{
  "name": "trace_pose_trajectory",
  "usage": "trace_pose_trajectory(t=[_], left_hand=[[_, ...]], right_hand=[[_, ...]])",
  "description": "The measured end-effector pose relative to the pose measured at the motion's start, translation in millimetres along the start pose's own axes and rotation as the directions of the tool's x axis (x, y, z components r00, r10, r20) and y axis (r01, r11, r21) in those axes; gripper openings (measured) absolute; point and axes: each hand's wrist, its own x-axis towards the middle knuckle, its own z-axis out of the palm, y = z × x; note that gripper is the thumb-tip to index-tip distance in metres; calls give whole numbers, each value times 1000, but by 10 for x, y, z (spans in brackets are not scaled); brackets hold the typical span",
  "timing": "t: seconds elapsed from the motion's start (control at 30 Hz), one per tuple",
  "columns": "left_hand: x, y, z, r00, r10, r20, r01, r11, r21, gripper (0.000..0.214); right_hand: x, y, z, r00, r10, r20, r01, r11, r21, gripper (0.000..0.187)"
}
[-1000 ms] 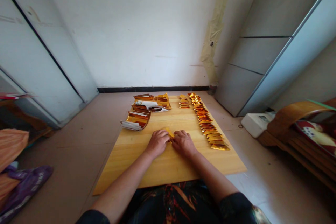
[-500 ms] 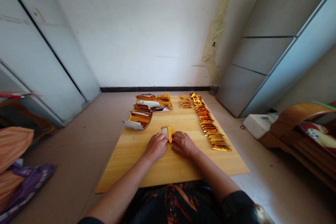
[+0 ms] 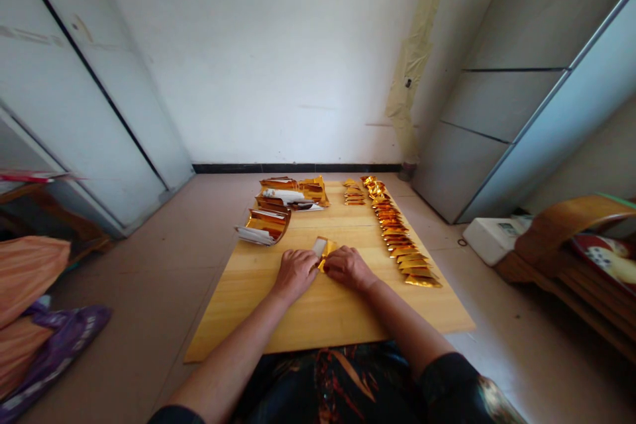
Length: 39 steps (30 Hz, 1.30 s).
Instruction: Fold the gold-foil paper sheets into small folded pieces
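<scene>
Both my hands work at the middle of a pale wooden board (image 3: 238, 321) lying on the floor. Between them is a small piece of gold foil paper (image 3: 325, 250), white-backed at one corner and folded at an angle. My left hand (image 3: 296, 274) pinches its lower left side. My right hand (image 3: 348, 267) presses its lower right edge with the fingers. Part of the piece is hidden under my fingers. Beyond the hands, folded gold triangles form a long slanted row (image 3: 397, 242).
A curved stack of gold-and-white paper (image 3: 265, 225) and a loose pile (image 3: 293, 192) lie at the board's far left. A small gold stack (image 3: 354, 193) sits far centre. A white box (image 3: 489, 240) and a wooden chair (image 3: 541, 245) stand right. A purple bag (image 3: 59, 344) lies left.
The foil piece has gone from an upright gold-and-white strip to an angled fold, with less white showing. My hands have closed in on it, and the view has shifted slightly.
</scene>
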Motion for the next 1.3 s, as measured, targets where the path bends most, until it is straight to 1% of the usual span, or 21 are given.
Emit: trace_pose_trajectory(t=[0.1, 0.23, 0.47, 0.67, 0.8, 0.93, 1.13, 1.3], left_hand=[[-8, 10, 12, 1000, -15, -7, 15, 1000, 7, 16], [-9, 20, 10, 1000, 1, -14, -1, 1000, 8, 18], [-8, 35, 0, 1000, 7, -23, -7, 1000, -4, 12], [-28, 25, 36, 999, -2, -33, 2, 1000, -1, 13], [-36, 40, 15, 1000, -8, -24, 8, 1000, -11, 8], [-37, 48, -4, 1000, -14, -14, 14, 1000, -14, 8], [-21, 94, 20, 998, -59, -31, 59, 998, -7, 8], [-17, 140, 9, 995, -96, -31, 96, 995, -12, 13]], right_hand=[[1, 22, -1, 999, -27, 20, 26, 999, 21, 14], [12, 26, -9, 999, -18, 30, 18, 1000, 21, 14], [31, 45, 24, 1000, -2, 26, 2, 1000, -11, 14], [47, 108, 17, 997, -59, 49, 58, 998, 23, 15], [60, 140, 85, 999, -38, 11, 38, 999, 9, 16], [80, 160, 156, 1000, -17, -22, 17, 1000, 2, 15], [113, 135, 115, 1000, 16, -11, -16, 999, 28, 15], [84, 189, 93, 999, -31, -14, 32, 995, 91, 12]])
